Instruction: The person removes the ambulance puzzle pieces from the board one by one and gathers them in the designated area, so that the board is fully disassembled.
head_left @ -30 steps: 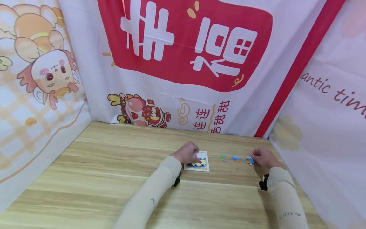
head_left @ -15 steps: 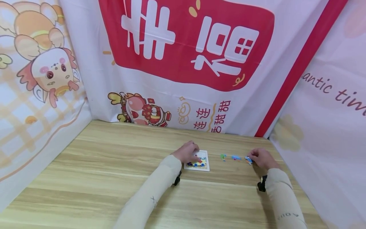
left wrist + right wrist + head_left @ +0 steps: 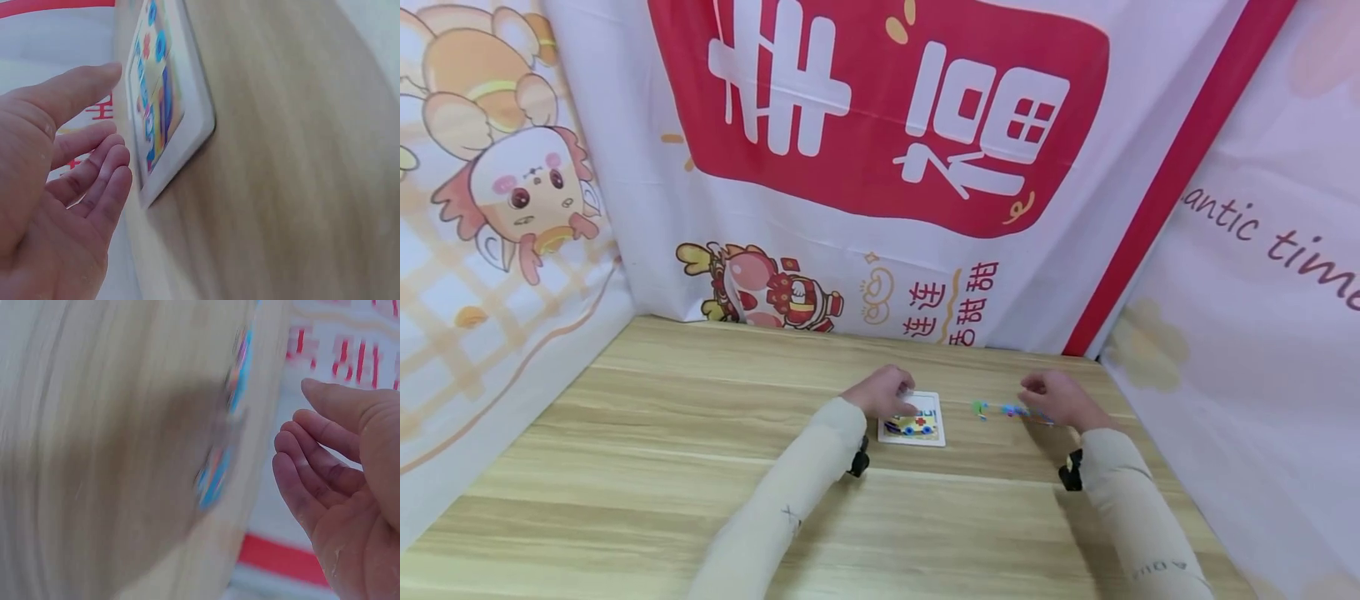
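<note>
A white-framed jigsaw board (image 3: 934, 442), printed with a yellow vehicle with blue wheels and a red cross, lies flat on the table. My left hand (image 3: 882, 392) hovers at its upper left corner; the left wrist view shows loosely bent fingers with nothing between them. To the right, a green puzzle piece (image 3: 980, 409) and a blue-and-pink puzzle piece (image 3: 1010, 410) lie in a row. Beyond them is a blue-and-orange puzzle piece (image 3: 215, 478), partly hidden by my right hand (image 3: 1063, 398) in the head view. That hand is raised over the pieces, holding nothing, its fingers relaxed.
The wood-grain table (image 3: 700, 483) is bounded by a printed back curtain (image 3: 820, 183) and a side curtain on each flank. A black camera strap (image 3: 859, 457) sits on the left wrist, another black strap (image 3: 1071, 471) on the right.
My right hand has let go of the blue-and-orange piece, then lifted and shifted left over the row. That piece has moved slightly left towards the blue-and-pink one. My left hand stays by the board.
</note>
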Demonstrator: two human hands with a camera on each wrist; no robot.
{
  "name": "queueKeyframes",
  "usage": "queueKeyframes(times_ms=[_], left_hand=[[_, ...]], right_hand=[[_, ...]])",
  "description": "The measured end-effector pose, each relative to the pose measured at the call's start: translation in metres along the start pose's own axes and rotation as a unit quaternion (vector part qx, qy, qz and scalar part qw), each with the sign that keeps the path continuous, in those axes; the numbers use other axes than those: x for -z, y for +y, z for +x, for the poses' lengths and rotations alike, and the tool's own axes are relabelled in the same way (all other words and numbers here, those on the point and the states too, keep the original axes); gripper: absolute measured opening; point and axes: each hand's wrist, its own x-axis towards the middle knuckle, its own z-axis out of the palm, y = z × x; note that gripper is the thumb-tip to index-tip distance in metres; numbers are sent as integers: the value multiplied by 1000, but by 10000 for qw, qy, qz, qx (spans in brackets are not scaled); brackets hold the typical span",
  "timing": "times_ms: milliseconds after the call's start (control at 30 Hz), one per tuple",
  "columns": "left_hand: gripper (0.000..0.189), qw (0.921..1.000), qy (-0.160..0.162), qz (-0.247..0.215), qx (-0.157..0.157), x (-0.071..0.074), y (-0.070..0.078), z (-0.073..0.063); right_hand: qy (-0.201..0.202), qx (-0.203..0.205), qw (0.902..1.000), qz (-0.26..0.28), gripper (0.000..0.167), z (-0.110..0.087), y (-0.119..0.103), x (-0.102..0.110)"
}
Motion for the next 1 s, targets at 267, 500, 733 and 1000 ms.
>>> queueKeyframes(times_ms=[267,500,733,1000], left_hand=[[51,9992,23,363,-188,16,-17,-12],[52,9982,-57,467,-359,18,-27,-25],[51,9975,-116,351,-599,17,-30,-29],[46,9938,-40,376,-1042,13,-35,-28]], right_hand=[[-319,694,9971,-67,33,26,-62,-20],[-693,897,9936,17,38,37,-111,-35],[-1102,1502,9825,-32,36,51,-146,-56],[-1319,1840,9740,-48,35,58,-170,-73]])
